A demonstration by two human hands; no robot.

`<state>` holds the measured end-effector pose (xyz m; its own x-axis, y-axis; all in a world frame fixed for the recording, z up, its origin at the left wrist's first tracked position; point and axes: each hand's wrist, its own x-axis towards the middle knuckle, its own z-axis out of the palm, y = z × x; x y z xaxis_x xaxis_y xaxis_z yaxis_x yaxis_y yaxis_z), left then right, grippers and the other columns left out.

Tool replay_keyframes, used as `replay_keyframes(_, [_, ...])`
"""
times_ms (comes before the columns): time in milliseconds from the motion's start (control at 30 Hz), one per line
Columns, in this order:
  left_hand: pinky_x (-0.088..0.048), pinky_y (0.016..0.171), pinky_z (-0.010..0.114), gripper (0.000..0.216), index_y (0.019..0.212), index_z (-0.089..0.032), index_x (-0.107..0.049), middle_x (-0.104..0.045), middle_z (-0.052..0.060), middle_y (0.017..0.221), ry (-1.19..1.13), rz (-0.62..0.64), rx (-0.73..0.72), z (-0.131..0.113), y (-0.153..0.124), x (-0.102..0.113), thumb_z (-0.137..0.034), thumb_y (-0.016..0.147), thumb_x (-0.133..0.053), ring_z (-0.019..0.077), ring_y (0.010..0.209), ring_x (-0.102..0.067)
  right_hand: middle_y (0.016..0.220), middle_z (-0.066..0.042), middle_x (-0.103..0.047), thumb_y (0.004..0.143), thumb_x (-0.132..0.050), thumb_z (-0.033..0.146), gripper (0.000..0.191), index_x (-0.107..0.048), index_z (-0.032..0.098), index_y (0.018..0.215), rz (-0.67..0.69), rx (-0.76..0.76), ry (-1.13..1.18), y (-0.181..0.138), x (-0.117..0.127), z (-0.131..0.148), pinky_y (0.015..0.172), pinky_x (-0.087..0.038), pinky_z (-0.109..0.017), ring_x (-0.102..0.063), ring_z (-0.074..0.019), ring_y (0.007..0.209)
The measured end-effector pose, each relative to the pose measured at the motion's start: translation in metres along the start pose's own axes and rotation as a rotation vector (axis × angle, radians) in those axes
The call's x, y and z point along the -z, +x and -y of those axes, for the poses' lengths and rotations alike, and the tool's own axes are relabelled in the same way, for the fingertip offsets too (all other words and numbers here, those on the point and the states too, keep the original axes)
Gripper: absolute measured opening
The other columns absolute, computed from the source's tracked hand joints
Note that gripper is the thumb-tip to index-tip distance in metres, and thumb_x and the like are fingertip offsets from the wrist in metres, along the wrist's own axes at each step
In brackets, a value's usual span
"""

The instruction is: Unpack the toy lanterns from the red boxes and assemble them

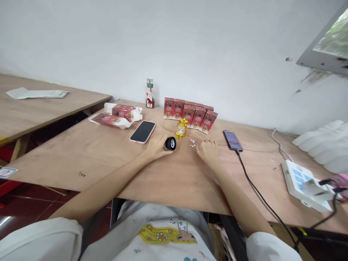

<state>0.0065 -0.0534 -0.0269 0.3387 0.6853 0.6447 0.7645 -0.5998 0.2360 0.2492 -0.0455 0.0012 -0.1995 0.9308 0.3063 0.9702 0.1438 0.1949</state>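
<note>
My left hand (156,148) is closed around a black cylindrical piece (171,143). The piece's round end faces to the right and has a pale centre. Just beyond it a small gold lantern (181,128) with a clear middle stands upright on the table. My right hand (208,150) rests on the tabletop with its fingers curled in. Whatever may be in those fingers is hidden. Beside its fingertips lie several small whitish discs (192,145) and a tiny white bit (192,141).
Several red boxes (197,116) stand behind the lantern. Opened red boxes (112,119) lie at the left, near a white-edged phone (143,132). A bottle (149,94) stands against the wall. Another phone (232,140), cabled, and a power strip (306,185) are at the right.
</note>
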Motion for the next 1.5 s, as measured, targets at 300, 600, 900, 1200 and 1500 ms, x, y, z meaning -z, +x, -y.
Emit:
replay_keyframes(300, [-0.05,0.079,0.033,0.043,0.109,-0.017,-0.052,-0.066,0.008,0.101,-0.01,-0.02,-0.052,-0.006,-0.002,-0.002,-0.037,0.074,-0.066,0.0234,0.095,-0.063,0.088,-0.018,-0.069,0.085,-0.047,0.018,0.021,-0.065,0.008,0.088,-0.105,-0.036,0.057,0.0,-0.005,-0.002,0.074,-0.033,-0.036,-0.06,-0.0275,0.086])
replay_keyframes(600, [-0.045,0.089,0.035,0.045,0.114,-0.017,-0.053,-0.065,0.009,0.111,-0.055,0.054,-0.183,-0.012,0.001,0.001,-0.038,0.076,-0.065,0.0235,0.104,-0.059,0.067,-0.001,-0.064,0.091,-0.047,0.022,0.016,-0.059,0.017,0.081,-0.655,0.497,0.548,-0.018,-0.017,0.043,0.064,-0.034,-0.028,-0.056,-0.014,0.063])
replay_keyframes(900, [-0.044,0.083,0.034,0.042,0.111,-0.016,-0.054,-0.065,0.008,0.103,-0.039,0.13,-0.176,-0.015,0.0,-0.001,-0.035,0.075,-0.063,0.0228,0.096,-0.06,0.1,-0.011,-0.065,0.087,-0.052,0.02,0.01,-0.062,0.018,0.088,-0.726,0.47,0.658,-0.022,-0.019,0.051,0.079,-0.05,-0.03,-0.061,-0.018,0.089])
replay_keyframes(1200, [-0.043,0.081,0.034,0.041,0.111,-0.015,-0.054,-0.066,0.009,0.102,0.019,0.129,-0.199,-0.017,-0.001,-0.002,-0.036,0.076,-0.062,0.0231,0.093,-0.06,0.097,-0.009,-0.068,0.088,-0.049,0.019,0.013,-0.062,0.018,0.09,-0.717,0.512,0.722,-0.021,-0.027,0.052,0.079,-0.054,-0.026,-0.066,-0.0156,0.088])
replay_keyframes(1500, [-0.043,0.081,0.035,0.043,0.112,-0.016,-0.054,-0.066,0.009,0.102,0.026,0.137,-0.189,-0.019,-0.001,-0.001,-0.038,0.075,-0.061,0.0234,0.093,-0.06,0.103,-0.012,-0.068,0.089,-0.045,0.023,0.019,-0.064,0.02,0.087,-0.517,0.464,0.717,-0.021,-0.03,0.05,0.08,-0.055,-0.031,-0.067,-0.0191,0.093])
